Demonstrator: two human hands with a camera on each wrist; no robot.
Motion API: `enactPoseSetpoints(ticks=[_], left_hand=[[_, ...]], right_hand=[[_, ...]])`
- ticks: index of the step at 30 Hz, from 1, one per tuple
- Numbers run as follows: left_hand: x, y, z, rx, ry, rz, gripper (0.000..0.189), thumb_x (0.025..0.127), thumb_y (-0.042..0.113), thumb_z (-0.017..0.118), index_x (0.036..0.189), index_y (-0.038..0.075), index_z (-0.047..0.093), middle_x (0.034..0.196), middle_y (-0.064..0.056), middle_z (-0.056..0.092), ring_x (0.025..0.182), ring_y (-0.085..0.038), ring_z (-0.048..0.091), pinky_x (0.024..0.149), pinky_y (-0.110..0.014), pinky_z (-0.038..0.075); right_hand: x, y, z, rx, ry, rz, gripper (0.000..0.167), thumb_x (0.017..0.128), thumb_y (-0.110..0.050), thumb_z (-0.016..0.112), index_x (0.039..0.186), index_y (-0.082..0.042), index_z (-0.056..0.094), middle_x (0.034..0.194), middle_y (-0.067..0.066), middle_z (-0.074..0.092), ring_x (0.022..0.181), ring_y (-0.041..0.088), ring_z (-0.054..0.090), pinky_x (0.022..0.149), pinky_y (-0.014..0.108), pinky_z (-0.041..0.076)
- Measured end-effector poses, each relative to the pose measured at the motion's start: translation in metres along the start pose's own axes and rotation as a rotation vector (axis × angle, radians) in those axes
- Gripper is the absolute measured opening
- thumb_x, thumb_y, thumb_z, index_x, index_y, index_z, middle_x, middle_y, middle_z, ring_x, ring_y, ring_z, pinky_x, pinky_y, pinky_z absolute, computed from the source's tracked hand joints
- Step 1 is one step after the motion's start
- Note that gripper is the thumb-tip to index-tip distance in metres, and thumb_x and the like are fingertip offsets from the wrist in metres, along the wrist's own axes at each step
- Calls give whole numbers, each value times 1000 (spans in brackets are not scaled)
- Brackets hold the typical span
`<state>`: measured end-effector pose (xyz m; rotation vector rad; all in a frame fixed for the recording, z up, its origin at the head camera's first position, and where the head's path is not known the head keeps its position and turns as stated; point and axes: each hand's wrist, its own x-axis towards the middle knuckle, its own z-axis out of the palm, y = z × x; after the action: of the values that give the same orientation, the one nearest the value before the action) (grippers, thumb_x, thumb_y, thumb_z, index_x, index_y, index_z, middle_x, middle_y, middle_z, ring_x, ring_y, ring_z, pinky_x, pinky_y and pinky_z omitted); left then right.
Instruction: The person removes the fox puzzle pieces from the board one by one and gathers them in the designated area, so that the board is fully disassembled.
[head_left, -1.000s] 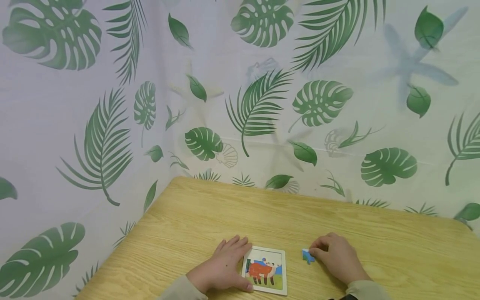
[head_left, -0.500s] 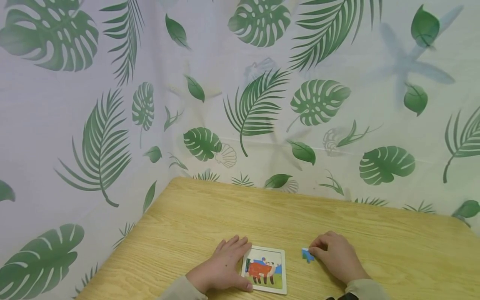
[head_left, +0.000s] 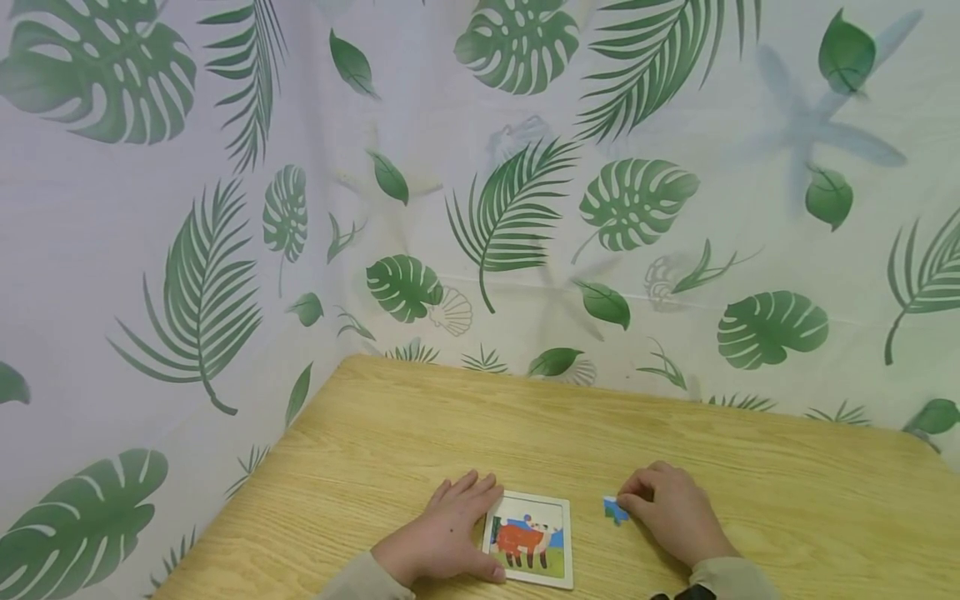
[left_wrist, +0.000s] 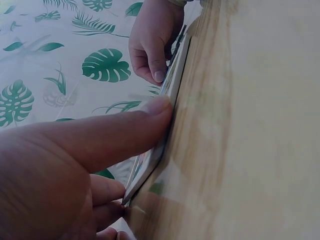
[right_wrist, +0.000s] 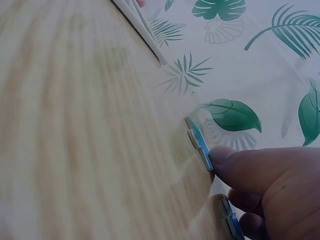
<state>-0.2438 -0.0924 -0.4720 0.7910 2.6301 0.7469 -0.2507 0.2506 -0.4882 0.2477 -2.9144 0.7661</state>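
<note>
I am observing the left hand at the left border of the square puzzle board. Its fingers are lying spread and nearly straight; the thumb is resting on the near-left corner, and no loose piece is showing under it. The board is lying with its printed animal facing right, legs toward the person; being square, it is presenting no long axis.

The right hand is sitting nearer than the left to the blue-green puzzle piece. Its fingers are bending inward, thumb and index pinching the piece at its right side. Governing relation: the piece is lying left of those fingers, between them and the board, touching only the hand's side. Its knob is pointing toward the person, its pale edge away; the outline is too compact for assigning a long axis. In the right wrist view, I am noting a 2nd piece beside the lower fingers.

Farther out, the tabletop is meeting a leaf-print backdrop.
</note>
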Motion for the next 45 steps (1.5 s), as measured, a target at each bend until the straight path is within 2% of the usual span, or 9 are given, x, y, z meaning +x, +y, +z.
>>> enactPoseSetpoints(ticks=[21,27,34,39,42,45], left_hand=[[1,1,0,-19,-3,12,106,73,53,87,157,12,38,165,-5,28,153,-30,14,120,-60,6],[1,1,1,-18,3,15,105,72,51,87,157,14,39,166,-4,26,153,-31,13,119,-61,6],[1,-1,2,-5,3,43,101,74,51,86,157,19,40,166,-1,25,153,-32,13,119,-62,5],[1,-3,1,15,6,86,92,77,50,84,156,31,42,164,-4,29,153,-36,14,117,-65,5],[1,-3,-1,41,3,111,84,79,49,82,154,37,44,164,-6,30,152,-38,14,116,-67,8],[-1,-3,-1,67,-6,118,80,81,50,81,152,39,46,164,-7,29,152,-39,14,116,-67,8]], right_hand=[[-1,-2,-4,36,-2,40,9,95,-30,72,94,-22,76,97,-5,65,97,22,61,88,52,49],[-1,-5,-4,119,80,82,16,97,-28,69,103,-15,77,102,0,69,100,23,63,88,50,50],[-5,-19,-1,182,161,85,21,100,-32,65,108,-16,77,100,-2,66,92,16,57,83,41,49],[-10,-31,8,195,182,37,14,100,-25,65,105,-19,77,94,-7,63,84,14,54,75,34,49],[-15,-40,12,205,166,32,11,98,-21,67,102,-19,77,89,-9,62,81,12,53,72,31,48],[-24,-50,14,258,110,47,9,97,-20,70,102,-19,78,85,-9,61,75,10,52,68,28,47]])
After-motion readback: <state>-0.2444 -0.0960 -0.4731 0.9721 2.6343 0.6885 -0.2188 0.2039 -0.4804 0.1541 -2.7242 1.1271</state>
